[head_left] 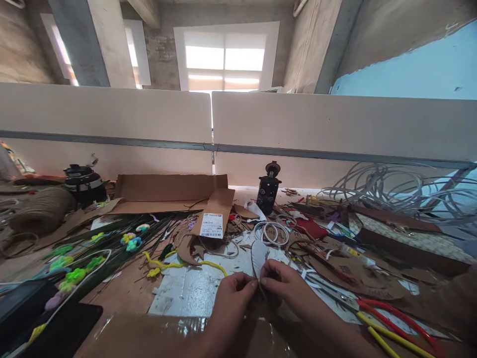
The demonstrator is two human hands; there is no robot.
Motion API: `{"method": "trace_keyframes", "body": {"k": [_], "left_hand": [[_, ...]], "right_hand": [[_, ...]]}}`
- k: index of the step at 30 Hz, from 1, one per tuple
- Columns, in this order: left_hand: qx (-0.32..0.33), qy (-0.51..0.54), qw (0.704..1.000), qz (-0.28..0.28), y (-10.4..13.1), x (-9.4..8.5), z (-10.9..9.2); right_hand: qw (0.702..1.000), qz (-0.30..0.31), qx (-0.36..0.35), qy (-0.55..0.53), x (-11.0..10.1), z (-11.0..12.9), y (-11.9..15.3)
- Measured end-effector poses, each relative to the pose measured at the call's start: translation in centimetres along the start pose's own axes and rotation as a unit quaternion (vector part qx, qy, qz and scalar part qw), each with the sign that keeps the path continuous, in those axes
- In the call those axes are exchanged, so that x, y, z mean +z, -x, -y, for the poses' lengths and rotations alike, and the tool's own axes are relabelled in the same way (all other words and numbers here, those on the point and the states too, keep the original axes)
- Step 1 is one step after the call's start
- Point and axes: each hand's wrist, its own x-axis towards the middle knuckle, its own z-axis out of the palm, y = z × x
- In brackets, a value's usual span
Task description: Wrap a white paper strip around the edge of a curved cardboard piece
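Near the front middle, my left hand (236, 293) and my right hand (281, 281) meet, both closed in a pinch. Between their fingertips is the lower end of a white, leaf-shaped piece (258, 252) with a dark line along its left edge. It stands up above the fingers, and its lower part is hidden by them. White rings (276, 233) lie just behind it. A yellow fuzzy stem (212, 264) and a crescent-shaped cardboard cutout (189, 250) are left of my hands. Red-handled pliers or cutters (348, 300) lie to the right.
An open cardboard box (164, 196) and a dark bottle with its lid up (267, 191) stand behind. Colourful fuzzy flowers (76, 275) and a twine spool (42, 209) are at left. Coiled grey tubing (395, 189) crowds the right. Taped cardboard (149, 330) lies in front.
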Motion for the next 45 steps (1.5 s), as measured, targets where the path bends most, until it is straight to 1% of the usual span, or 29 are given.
{"method": "trace_keyframes", "body": {"k": [4,10,15,21,23,29,34,36,40,45], "left_hand": [[-0.013,0.032,0.999,-0.007,0.4,0.4,0.1],[-0.007,0.013,1.0,0.012,0.0,0.1,0.1],[-0.001,0.006,1.0,0.001,-0.4,0.0,0.4],[-0.002,0.017,1.0,-0.011,0.5,0.3,0.3],[-0.012,0.019,1.0,-0.007,0.7,0.4,0.2],[-0.018,0.024,1.0,0.001,0.3,0.2,-0.2],[-0.023,0.015,1.0,0.004,-0.1,0.0,0.2],[-0.025,0.022,0.999,0.001,-0.2,0.0,0.3],[-0.012,-0.002,1.0,0.006,-0.3,-0.1,0.1],[-0.009,-0.004,1.0,-0.002,-0.1,-0.1,-0.2]], "right_hand": [[1.0,-0.003,0.002,0.0,-0.2,-0.1,-0.2],[1.0,-0.019,-0.004,0.016,-0.2,0.1,-0.3],[1.0,-0.015,0.002,0.007,-0.1,0.1,-0.4],[0.999,0.005,0.025,-0.021,-0.1,0.0,-0.5],[0.999,0.012,0.027,-0.027,-0.1,0.0,-0.5],[0.999,0.001,0.016,-0.04,-0.3,-0.3,-0.6],[0.999,0.003,0.026,-0.039,-0.4,-0.6,-0.7],[0.999,0.005,0.029,-0.037,-0.4,-0.5,-0.7],[0.998,0.012,0.038,-0.041,-0.2,-0.1,-0.5],[0.999,0.0,0.037,-0.015,0.0,0.3,-0.4]]}}
